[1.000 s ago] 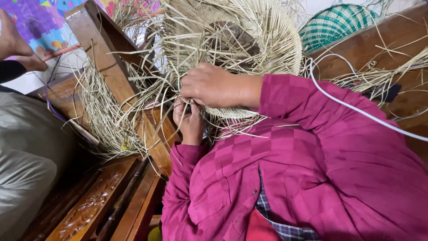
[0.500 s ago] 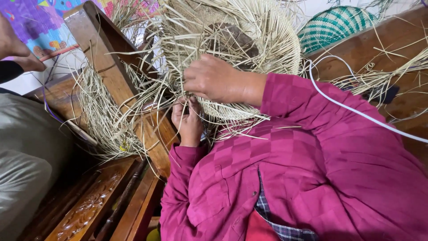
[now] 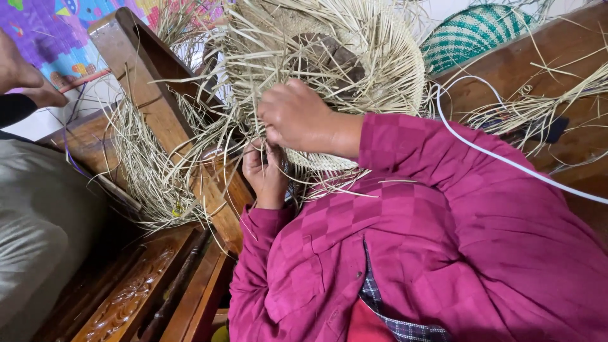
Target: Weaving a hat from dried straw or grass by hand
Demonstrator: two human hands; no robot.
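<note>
Right hand (image 3: 297,120) shifted slightly on the half-woven straw basket (image 3: 354,57), fingers pinching strands, left hand (image 3: 266,171) beneath gripping straw, loose straw bundle (image 3: 152,171) and green woven basket (image 3: 475,31) nearby.

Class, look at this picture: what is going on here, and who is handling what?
A person in a magenta checked jacket is working loose pale straw strands into the edge of a round, half-woven straw hat. The right hand grips strands on top of the rim, while the left hand pinches strands just below it. Unwoven ends still stick out all around. A loose straw bundle hangs over a carved brown wooden bench, and a green-and-white woven piece lies behind.
</note>
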